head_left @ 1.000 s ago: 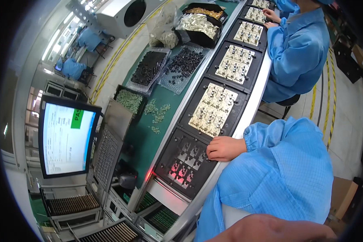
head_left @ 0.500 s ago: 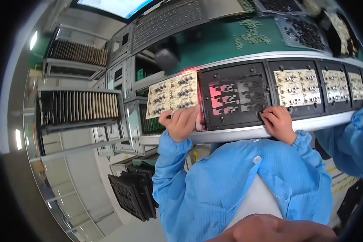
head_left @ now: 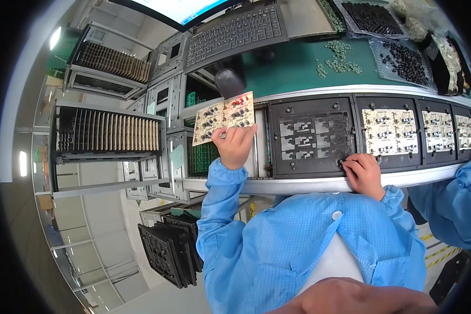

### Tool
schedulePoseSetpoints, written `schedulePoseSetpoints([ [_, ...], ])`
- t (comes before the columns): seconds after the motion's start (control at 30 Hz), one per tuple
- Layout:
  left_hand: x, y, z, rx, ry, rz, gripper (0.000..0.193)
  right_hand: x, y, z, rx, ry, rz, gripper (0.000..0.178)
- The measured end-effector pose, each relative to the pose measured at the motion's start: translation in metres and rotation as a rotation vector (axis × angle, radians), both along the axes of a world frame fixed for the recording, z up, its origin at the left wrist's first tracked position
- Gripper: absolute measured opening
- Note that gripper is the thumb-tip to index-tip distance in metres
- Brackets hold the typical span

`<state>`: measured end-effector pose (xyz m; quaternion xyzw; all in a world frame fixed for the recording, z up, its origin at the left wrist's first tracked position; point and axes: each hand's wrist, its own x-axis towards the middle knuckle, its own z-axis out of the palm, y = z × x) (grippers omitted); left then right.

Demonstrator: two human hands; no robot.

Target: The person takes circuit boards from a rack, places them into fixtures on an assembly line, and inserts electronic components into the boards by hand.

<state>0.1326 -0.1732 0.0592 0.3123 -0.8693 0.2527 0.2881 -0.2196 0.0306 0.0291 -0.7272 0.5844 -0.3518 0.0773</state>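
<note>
My left hand (head_left: 234, 148) is closed on the near edge of a pale circuit board (head_left: 210, 116), which carries rows of small dark cylindrical components. The board is raised and a little tilted, left of a black carrier tray (head_left: 351, 141) and over the end of the line. Red light falls on its far right part. In the tray, the cut-out pockets show with no board over them. My right hand (head_left: 365, 175) is at the tray's near right corner, its fingers curled and touching the edge by a small knob.
More carrier trays with boards (head_left: 389, 131) run off to the right, toward another person's blue sleeve (head_left: 447, 206). Beyond the rail lie a mouse (head_left: 230, 82), a keyboard (head_left: 235, 34), green parts (head_left: 340, 58) and bagged black parts (head_left: 403, 62). Board racks (head_left: 107, 131) stand left; black trays (head_left: 165, 254) stack below.
My left hand has moved the circuit board away from the tray, left and farther from me. The red light has left the tray and now shows on the board. My right hand stays at the corner.
</note>
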Motion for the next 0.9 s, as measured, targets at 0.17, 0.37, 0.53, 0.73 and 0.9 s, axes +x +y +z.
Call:
schedulePoseSetpoints([
  [0.17, -0.009, 0.0, 0.002, -0.003, 0.011, -0.007, 0.017, -0.004, 0.0, 0.003, -0.021, 0.004, -0.011, 0.014],
  [0.37, -0.016, -0.001, 0.003, -0.02, 0.021, -0.021, 0.02, -0.006, -0.003, 0.006, -0.025, -0.009, -0.009, 0.015],
  [0.53, -0.039, 0.019, 0.011, -0.02, 0.02, -0.052, 0.017, -0.002, -0.015, 0.014, 0.076, -0.209, 0.044, 0.012],
  [0.73, -0.114, 0.093, -0.009, -0.116, 0.055, -0.422, 0.03, 0.023, -0.047, 0.014, 0.666, -1.347, 0.184, 0.05],
  [0.9, -0.124, 0.105, -0.015, 0.249, 0.067, -0.41, 0.034, 0.004, -0.041, -0.004, 0.536, -1.084, -0.045, 0.049],
])
